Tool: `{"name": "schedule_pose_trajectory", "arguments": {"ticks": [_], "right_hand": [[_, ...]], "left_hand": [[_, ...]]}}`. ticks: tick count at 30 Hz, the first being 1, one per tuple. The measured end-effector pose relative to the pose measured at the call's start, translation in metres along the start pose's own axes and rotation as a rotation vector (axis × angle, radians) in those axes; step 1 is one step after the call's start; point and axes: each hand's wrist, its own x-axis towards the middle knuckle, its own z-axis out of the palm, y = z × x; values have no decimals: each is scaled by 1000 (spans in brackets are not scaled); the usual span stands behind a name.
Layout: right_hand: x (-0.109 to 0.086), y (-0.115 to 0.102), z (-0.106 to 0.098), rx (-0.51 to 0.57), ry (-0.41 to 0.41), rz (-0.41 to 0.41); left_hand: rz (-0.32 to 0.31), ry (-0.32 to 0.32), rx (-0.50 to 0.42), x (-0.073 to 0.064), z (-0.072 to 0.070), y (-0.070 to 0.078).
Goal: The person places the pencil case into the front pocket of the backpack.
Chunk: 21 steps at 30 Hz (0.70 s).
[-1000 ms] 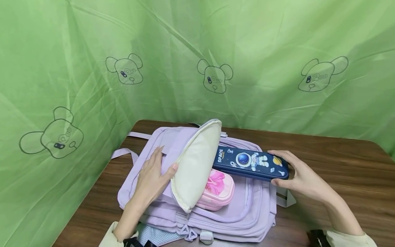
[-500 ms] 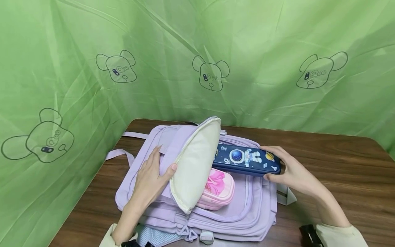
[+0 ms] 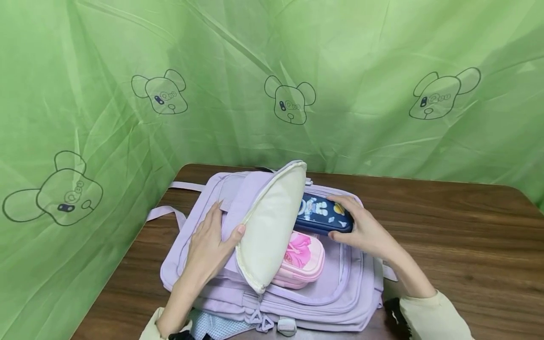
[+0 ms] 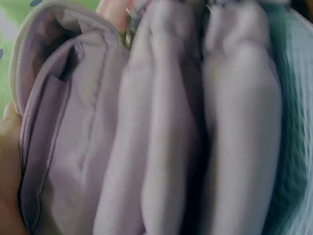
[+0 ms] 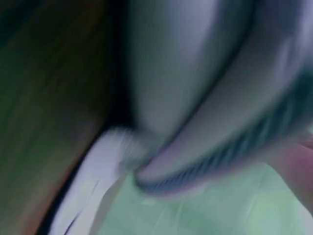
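My right hand (image 3: 359, 226) grips the right end of a navy hard pencil case (image 3: 325, 215) printed with an astronaut. The case's left part is hidden behind the cream-lined flap (image 3: 272, 231) of a lilac backpack (image 3: 352, 283). My left hand (image 3: 208, 250) lies on the bag's left side with long, straight fingers, its thumb at the flap's zipped rim. Below the navy case, a pink pencil case (image 3: 303, 259) with a flower print sticks out from under the flap. In the left wrist view, part of the left hand (image 4: 10, 171) touches the opened pocket (image 4: 73, 142). The right wrist view is blurred.
The backpack lies on a dark wooden table (image 3: 463, 226). Its straps (image 3: 170, 212) trail off to the left. Light-blue mesh (image 3: 216, 326) shows under its near edge, beside triangular zip pulls (image 3: 259, 321). Green curtains (image 3: 361, 118) with bear outlines stand behind and at left.
My right hand has moved left with the navy pencil case, and more of the case has gone behind the flap. My left hand has stayed nearly still on the backpack.
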Motion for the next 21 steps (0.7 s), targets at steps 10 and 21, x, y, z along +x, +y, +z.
{"name": "schedule_pose_trajectory", "arguments": {"ticks": [10, 21], "right_hand": [[-1, -9, 3, -101, -48, 3], [-29, -28, -42, -221, -158, 62]], "left_hand": [[-6, -11, -11, 1, -1, 1], [-12, -16, -9, 0, -1, 1]]}}
